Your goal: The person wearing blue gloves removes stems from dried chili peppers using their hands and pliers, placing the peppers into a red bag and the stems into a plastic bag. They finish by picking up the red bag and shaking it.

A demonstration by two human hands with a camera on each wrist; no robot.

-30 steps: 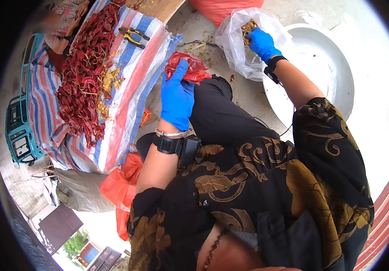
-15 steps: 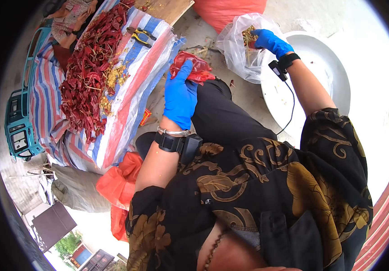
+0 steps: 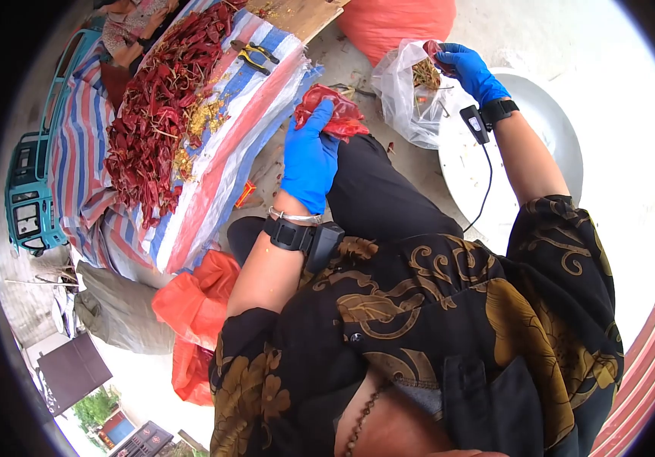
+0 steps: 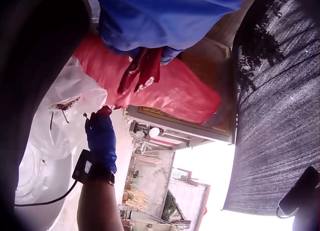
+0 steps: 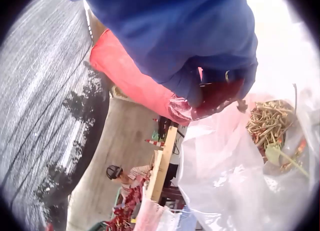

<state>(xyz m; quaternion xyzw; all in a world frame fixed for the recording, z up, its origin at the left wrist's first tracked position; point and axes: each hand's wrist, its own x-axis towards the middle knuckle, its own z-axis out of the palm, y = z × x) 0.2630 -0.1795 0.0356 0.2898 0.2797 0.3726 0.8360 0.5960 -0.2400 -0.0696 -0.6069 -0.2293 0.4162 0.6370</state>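
Note:
My left hand [image 3: 308, 164], in a blue glove, holds several flattened dried red chilies [image 3: 335, 114] over my knee. Their dark red skins [image 4: 142, 70] hang below the glove in the left wrist view. My gloved right hand [image 3: 473, 72] is at the rim of a clear plastic bag [image 3: 400, 114] and pinches a dark red dried chili [image 5: 220, 95] between thumb and fingers. Dry chili stems [image 5: 272, 123] fill part of the bag beneath that hand.
A heap of dried chilies [image 3: 152, 137] lies on a striped woven sheet [image 3: 213, 183] at left, with yellow-handled pliers [image 3: 255, 57] beside it. A wide metal basin [image 3: 563, 145] stands right of the bag. Behind is a full red sack [image 3: 396, 27]; another person [image 5: 127, 176] sits across the heap.
My right hand has drawn back from inside the bag's mouth to its right rim, and a dark red chili now shows in its fingers. The left hand keeps its hold; the view has shifted slightly.

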